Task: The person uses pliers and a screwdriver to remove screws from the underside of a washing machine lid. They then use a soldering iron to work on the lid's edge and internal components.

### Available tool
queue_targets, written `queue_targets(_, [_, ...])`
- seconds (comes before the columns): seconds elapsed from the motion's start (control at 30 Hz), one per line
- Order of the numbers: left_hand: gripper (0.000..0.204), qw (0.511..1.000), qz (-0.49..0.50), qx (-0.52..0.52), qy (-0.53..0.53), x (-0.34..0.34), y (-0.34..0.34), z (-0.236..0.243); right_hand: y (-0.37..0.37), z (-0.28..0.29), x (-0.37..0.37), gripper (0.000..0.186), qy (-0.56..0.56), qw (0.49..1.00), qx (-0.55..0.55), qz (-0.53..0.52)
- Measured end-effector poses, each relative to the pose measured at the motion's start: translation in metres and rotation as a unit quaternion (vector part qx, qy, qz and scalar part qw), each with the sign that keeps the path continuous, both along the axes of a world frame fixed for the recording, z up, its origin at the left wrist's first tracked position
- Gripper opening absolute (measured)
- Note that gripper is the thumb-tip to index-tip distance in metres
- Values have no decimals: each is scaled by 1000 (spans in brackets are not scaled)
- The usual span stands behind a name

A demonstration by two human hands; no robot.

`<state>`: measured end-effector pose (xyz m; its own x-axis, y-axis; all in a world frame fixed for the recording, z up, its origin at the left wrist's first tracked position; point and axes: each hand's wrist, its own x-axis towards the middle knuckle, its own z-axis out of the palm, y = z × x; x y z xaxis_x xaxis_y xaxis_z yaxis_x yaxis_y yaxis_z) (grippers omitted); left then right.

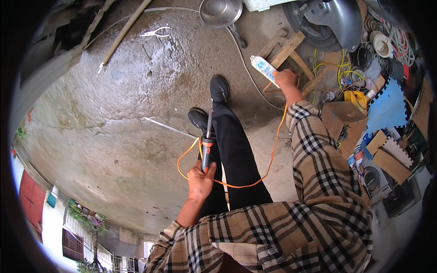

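My left hand (200,183) grips a grey-and-orange handled tool (206,153) upright over my legs, its long metal shaft pointing away from me toward my shoes (220,88). An orange cord (246,185) loops from around that hand across my legs and up to the right. My right hand (286,80) is closed at the near end of a white power strip (260,66), where the orange cord runs; what exactly the fingertips press is partly hidden. A thin pale strip (168,125) lies on the concrete beside my left foot.
Pale pliers (155,32), a long pole (122,41), a metal pan (218,12) and wooden slats (287,48) lie on the wet floor (100,150). A cardboard box (341,113), blue mat (382,109) and other clutter fill the right. A building with a red door (32,200) stands lower left.
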<state>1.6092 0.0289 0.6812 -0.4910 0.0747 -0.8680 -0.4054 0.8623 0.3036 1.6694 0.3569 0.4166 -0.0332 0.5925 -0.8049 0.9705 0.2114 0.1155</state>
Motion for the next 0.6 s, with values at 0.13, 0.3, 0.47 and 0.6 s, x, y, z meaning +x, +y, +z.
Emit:
queue_targets(0.13, [31, 999, 21, -9, -27, -2, 0, -9, -10, 2, -4, 34, -25, 999, 44, 1])
queue_targets(0.3, [32, 999, 0, -13, -30, 3, -21, 12, -26, 12, 11, 33, -30, 999, 12, -14])
queue_targets(0.47, [33, 999, 25, -33, -35, 7, -34, 24, -40, 20, 11, 35, -25, 999, 39, -21])
queue_targets(0.6, [29, 999, 29, 13, -12, -1, -48, 37, -17, 16, 39, 47, -51, 997, -10, 60])
